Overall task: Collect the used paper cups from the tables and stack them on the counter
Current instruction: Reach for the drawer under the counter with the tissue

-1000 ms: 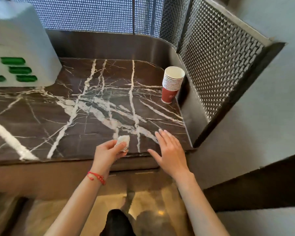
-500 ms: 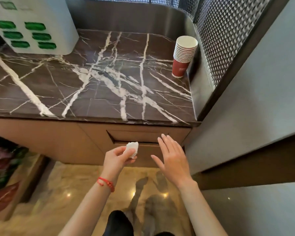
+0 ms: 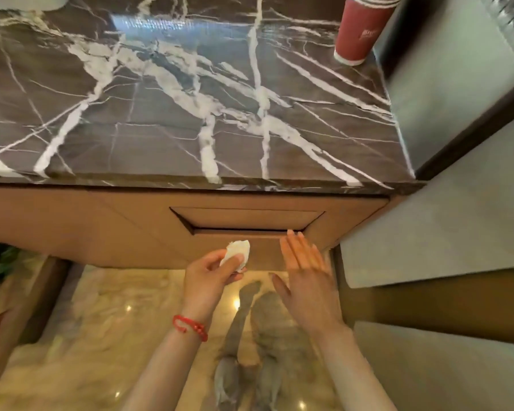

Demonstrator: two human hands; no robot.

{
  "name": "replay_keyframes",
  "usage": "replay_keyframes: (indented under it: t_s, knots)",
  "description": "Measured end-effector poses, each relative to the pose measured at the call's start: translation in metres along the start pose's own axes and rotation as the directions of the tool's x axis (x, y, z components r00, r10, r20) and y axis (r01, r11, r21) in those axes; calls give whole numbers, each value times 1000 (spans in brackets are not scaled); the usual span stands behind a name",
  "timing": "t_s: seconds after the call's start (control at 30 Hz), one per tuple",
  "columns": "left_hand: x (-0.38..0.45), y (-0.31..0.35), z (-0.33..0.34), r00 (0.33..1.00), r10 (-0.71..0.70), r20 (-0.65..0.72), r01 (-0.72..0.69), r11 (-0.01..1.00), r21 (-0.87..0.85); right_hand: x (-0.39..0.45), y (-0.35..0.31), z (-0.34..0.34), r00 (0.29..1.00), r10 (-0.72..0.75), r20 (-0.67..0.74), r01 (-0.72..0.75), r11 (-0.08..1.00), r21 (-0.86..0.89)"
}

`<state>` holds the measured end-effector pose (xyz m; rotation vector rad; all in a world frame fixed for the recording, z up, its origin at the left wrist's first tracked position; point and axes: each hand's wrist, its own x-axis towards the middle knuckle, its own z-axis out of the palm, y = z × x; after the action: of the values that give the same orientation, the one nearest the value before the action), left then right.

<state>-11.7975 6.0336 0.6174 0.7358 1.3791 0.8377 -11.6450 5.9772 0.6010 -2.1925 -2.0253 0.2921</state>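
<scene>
Head view: cups stacked on counter, tissue wad in hand

Left hand (image 3: pixel 209 277) pinches a crumpled white tissue wad (image 3: pixel 237 253) between thumb and fingertips; a red string bracelet (image 3: pixel 189 327) sits on that wrist. Right hand (image 3: pixel 304 271) is flat, fingers straight and together, holding nothing, fingertips just at the lower edge of the recessed flap panel (image 3: pixel 247 219).

Taking that flap panel as reference:
- Both hands are just below it, in front of the brown cabinet front (image 3: pixel 101 226); the wad is near its lower lip, left of the right hand.
- Marble counter (image 3: pixel 190 114) is directly above it, its dark edge overhanging.
- Stack of red paper cups (image 3: pixel 359 34) stands upright on the counter's far right corner, well apart from the hands, up and to the right of the panel. Top of the stack is cut off by the frame, so cup count is unknown.
- Polished floor (image 3: pixel 86 351) is below, with the person's shadow on it.

Status, my read: cup part looks done or close to it, with the nested stack already on the counter and no loose cups in sight. Tables are out of view, so I can't confirm none remain. What's left here looks like trash disposal: the panel is probably a bin flap, with the flat hand placed to push it and the wad to go in. Can't tell if the flap is hinged or fixed.
</scene>
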Motion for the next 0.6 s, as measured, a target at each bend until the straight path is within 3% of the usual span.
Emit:
replay_keyframes:
  t_s: [0.1,0.3,0.6]
  knots:
    - [17,-16,0,1000,-6,4,6,1000,-30,13,7,18,999,19,38,-20,1000,18]
    - [49,-40,3,999,28,41,-27,999,-24,27,20,49,985,-7,-174,-3,998,-59]
    - [80,-60,6,992,64,106,-52,993,-108,41,27,85,971,-27,-237,-1,993,-114]
